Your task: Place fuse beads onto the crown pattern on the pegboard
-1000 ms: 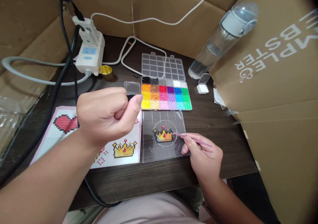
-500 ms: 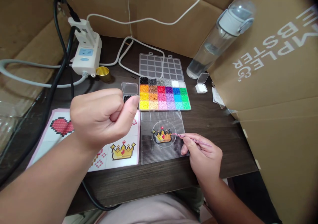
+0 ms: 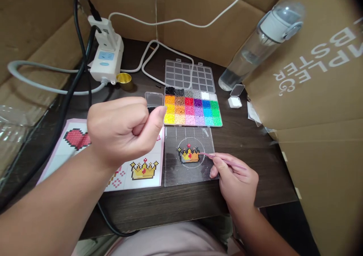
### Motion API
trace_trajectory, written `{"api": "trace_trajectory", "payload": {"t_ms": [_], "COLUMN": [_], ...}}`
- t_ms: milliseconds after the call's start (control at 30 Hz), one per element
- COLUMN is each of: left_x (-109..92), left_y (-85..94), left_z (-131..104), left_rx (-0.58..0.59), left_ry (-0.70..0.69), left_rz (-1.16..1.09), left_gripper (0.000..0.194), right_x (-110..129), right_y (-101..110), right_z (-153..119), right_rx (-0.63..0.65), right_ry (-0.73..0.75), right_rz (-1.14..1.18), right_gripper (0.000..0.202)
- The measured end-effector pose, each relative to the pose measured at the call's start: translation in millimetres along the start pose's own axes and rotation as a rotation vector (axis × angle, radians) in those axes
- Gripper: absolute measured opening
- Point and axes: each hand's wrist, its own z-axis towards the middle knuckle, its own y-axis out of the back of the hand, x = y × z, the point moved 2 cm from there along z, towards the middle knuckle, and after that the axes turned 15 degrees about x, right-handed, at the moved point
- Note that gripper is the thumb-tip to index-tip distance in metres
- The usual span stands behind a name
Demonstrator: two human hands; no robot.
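My left hand (image 3: 124,129) is a closed fist held above the printed pattern sheet (image 3: 147,150); whether anything is inside it is hidden. Pink tweezers (image 3: 231,163) are gripped in my right hand (image 3: 239,180), their tip at the right edge of a bead crown (image 3: 188,154). The crown of yellow, orange, black and red beads lies on the clear pegboard (image 3: 173,174), inside a ring outline. A printed crown (image 3: 144,169) shows on the sheet beside it. Behind the pegboard stands an open bead box (image 3: 193,106) with many coloured compartments.
A small black-bead case (image 3: 154,98) is partly behind my left hand. Further back are a gold cup (image 3: 124,81), a power strip (image 3: 106,61) with cables and a water bottle (image 3: 255,48). A small white-bead case (image 3: 235,102) lies to the right. Cardboard walls (image 3: 320,142) surround the table.
The whole view has shifted a little, so everything appears slightly further right. Both hands keep the same pose, and the tweezers' tip remains at the crown's right edge.
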Motion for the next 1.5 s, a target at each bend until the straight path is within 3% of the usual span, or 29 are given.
{"api": "trace_trajectory", "payload": {"t_ms": [433, 667, 833, 967, 1067, 1233, 1367, 1500], "left_x": [0, -4, -12, -7, 1, 16, 23, 23], "left_y": [-0.9, 2.5, 5.0, 5.1, 3.9, 5.4, 10.1, 14.5], "left_z": [0, 1, 5, 2, -1, -5, -4, 1], "left_rx": [0.000, 0.001, 0.026, -0.007, -0.037, -0.090, -0.136, -0.135], "left_ry": [0.012, -0.001, -0.052, -0.040, -0.041, 0.002, 0.058, 0.099], "left_rz": [-0.006, 0.000, -0.043, -0.122, -0.135, -0.110, -0.039, 0.071], "left_gripper": [0.050, 0.049, 0.047, 0.042, 0.046, 0.048, 0.050, 0.052], "right_x": [-1, -5, 14, 42, 49, 27, 8, 5], "right_y": [0, 8, 23, 36, 41, 50, 61, 70], "right_z": [0, 10, 38, 75, 106, 139, 143, 146], "right_rx": [0.013, -0.025, -0.033, 0.083, 0.191, 0.171, 0.155, 0.171], "right_ry": [0.013, 0.076, 0.082, 0.178, 0.183, 0.108, 0.016, 0.007], "right_rz": [0.035, 0.361, 0.582, 0.652, 0.706, 0.935, 1.076, 1.151], "right_gripper": [0.010, 0.010, 0.019, 0.020, 0.022, 0.019, 0.018, 0.015]}}
